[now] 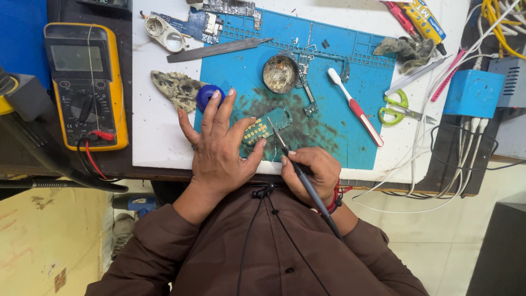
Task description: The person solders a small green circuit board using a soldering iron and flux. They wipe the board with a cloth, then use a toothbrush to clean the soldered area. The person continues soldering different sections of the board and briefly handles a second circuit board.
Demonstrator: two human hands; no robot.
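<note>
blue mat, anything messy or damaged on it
Yes: dark smudges stain the blue mat around the small circuit board under the left hand, and the round tin looks caked with residue.

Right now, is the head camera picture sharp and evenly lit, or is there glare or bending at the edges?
Head view: even, soft light, faint shadows under the left hand; circuit board and soldering iron in the right hand are sharp; slight glare on the white table; edges bow slightly.

White bench [159, 137] under blue mat [329, 82], multimeter [85, 82] alongside.
</note>
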